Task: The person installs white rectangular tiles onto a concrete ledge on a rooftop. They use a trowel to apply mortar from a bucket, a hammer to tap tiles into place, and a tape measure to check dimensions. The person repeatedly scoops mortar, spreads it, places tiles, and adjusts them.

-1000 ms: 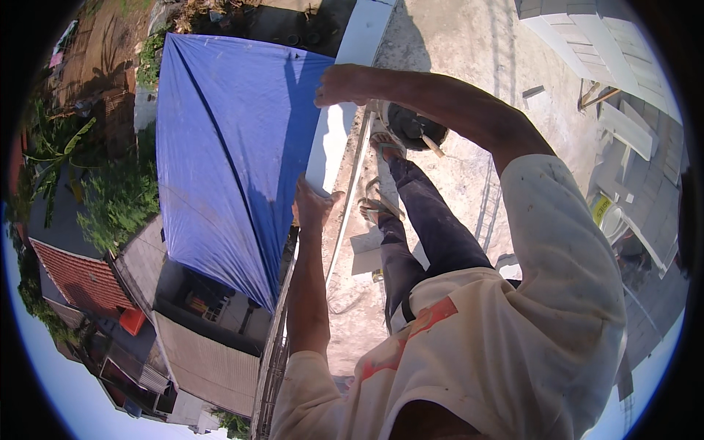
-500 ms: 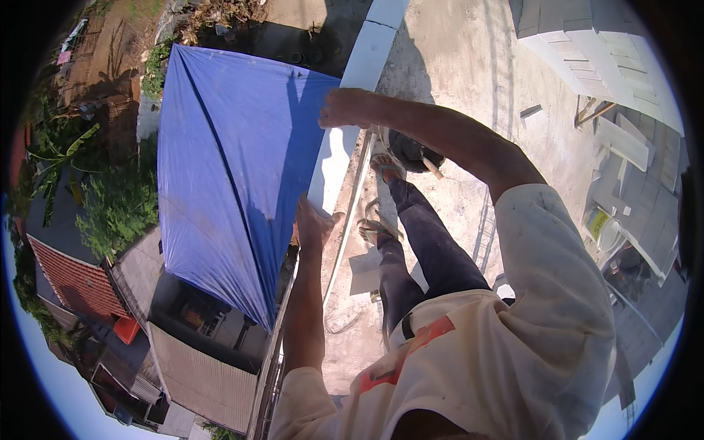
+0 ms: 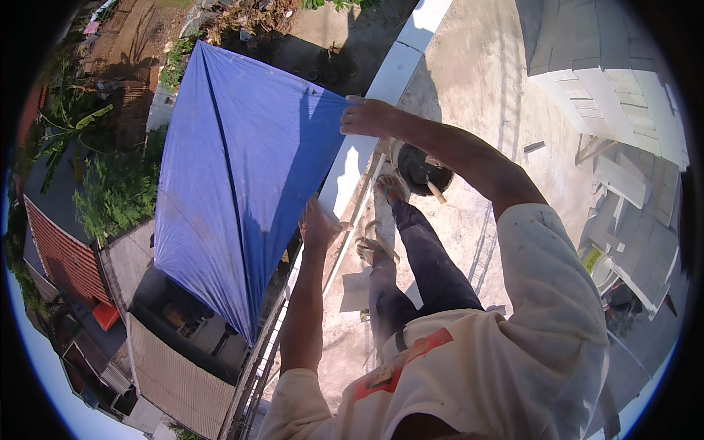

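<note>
A long row of white blocks (image 3: 416, 42) runs from the upper right down toward my left side, with a thin joint line across its far part. Both my hands are on the white block (image 3: 347, 172) at the row's near stretch. My right hand (image 3: 369, 118) is bent over its farther part, fingers reaching to the outer edge. At the nearer end my left hand (image 3: 320, 226) grips it, thumb pointing inward and fingers partly hidden on the outer side. Beyond the block's outer side spreads a blue tarp (image 3: 235, 176).
A dark bucket (image 3: 422, 170), with a wooden handle (image 3: 436, 192) sticking out, stands on the pale floor by my feet. Stacked white blocks (image 3: 587, 81) rise at the right, near a white pail (image 3: 604, 271). Left of the wall lie lower roofs (image 3: 66, 253) and a drop.
The whole view has turned slightly, and the wall and tarp lean more to the right. Both hands stay on the block, with the right hand a little farther right in the picture.
</note>
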Action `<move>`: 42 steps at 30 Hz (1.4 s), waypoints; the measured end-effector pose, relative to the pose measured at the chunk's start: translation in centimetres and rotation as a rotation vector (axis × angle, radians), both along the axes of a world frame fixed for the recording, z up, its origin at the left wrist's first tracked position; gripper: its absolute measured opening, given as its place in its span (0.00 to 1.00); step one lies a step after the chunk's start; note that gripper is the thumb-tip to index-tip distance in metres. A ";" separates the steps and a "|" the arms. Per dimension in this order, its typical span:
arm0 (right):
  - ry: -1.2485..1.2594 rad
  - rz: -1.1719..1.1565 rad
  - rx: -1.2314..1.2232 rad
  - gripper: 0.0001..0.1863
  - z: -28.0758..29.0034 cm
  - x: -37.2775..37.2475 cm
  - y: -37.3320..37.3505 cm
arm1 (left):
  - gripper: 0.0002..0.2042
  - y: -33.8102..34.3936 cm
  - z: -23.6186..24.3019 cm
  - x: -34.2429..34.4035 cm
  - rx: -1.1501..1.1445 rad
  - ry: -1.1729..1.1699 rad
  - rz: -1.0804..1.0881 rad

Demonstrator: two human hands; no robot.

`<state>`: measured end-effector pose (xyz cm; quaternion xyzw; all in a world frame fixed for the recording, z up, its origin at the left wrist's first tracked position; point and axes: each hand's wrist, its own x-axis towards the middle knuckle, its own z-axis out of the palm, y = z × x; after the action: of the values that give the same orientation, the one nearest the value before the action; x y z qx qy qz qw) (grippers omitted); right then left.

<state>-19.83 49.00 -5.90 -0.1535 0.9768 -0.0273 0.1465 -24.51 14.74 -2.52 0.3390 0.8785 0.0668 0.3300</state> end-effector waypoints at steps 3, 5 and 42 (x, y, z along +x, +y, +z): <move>0.097 -0.081 0.031 0.54 3.8 2.2 -1.6 | 0.64 -0.7 0.5 -0.3 0.019 -0.014 0.007; 0.122 -0.203 -0.075 0.55 7.8 4.9 -3.7 | 0.64 -1.6 1.9 -0.3 0.013 0.005 0.002; -0.615 -1.497 -0.572 0.37 -52.5 32.6 -53.8 | 0.34 -31.7 -10.7 36.6 -0.395 -0.231 0.263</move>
<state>12.79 -4.77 -58.39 0.5147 0.6934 -0.4024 0.3041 12.06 -16.91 -13.19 0.1409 0.8676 -0.0255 0.4762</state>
